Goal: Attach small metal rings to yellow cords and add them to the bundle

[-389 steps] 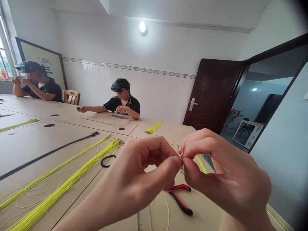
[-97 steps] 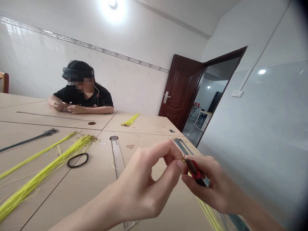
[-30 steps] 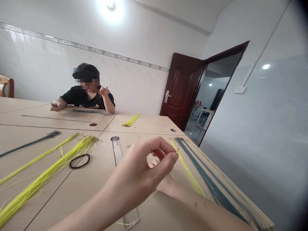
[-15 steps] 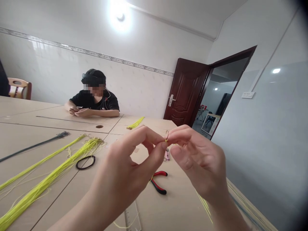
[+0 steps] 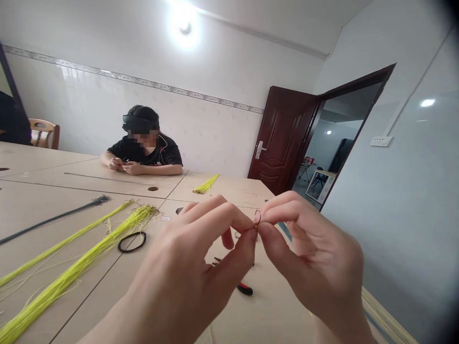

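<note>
Both my hands are raised over the table, fingertips meeting in the middle of the view. My left hand (image 5: pixel 190 270) pinches a small metal wire ring (image 5: pixel 257 218) with its thumb and forefinger, and my right hand (image 5: pixel 315 253) pinches the same ring from the other side. A short yellow wire end shows at the ring's base. Below my hands, red-handled pliers (image 5: pixel 245 288) lie on the table, mostly hidden. Another small ring (image 5: pixel 237 234) lies close by.
Long yellow wire bundles (image 5: pixel 82 258) and a dark wire bundle (image 5: pixel 53 220) lie on the table at left, beside a black rubber band (image 5: pixel 132 242). A seated co-worker (image 5: pixel 145 148) works at the far side. A wooden door (image 5: pixel 283 138) stands open at right.
The pliers, earlier in my right hand, now lie on the table. Both hands have come together on the ring, and the view has shifted slightly, with the hands now hiding more of the pliers.
</note>
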`<control>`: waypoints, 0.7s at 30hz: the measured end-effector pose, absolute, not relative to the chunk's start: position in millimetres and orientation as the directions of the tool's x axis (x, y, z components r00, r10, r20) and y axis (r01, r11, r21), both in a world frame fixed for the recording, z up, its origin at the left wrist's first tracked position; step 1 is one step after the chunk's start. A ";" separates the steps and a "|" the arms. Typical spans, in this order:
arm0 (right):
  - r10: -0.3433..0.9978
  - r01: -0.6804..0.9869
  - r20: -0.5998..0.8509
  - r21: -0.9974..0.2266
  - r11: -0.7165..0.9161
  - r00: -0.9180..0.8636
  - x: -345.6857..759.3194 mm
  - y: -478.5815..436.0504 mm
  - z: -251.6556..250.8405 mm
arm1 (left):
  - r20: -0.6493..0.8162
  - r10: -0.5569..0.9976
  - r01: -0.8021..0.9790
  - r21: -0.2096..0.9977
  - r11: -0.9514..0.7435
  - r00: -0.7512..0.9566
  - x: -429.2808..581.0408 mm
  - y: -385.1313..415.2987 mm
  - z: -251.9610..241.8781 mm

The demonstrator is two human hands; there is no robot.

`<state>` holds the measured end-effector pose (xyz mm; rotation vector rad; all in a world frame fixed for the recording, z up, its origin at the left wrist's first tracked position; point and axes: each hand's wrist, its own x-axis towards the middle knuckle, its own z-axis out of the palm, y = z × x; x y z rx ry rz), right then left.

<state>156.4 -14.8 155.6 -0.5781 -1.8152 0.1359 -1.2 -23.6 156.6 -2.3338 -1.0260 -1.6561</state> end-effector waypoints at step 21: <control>0.123 0.633 0.933 0.129 0.763 -0.339 149.0 -13.6 150.1 | 0.861 0.492 0.501 0.372 -0.782 0.129 -2.0 -21.2 154.2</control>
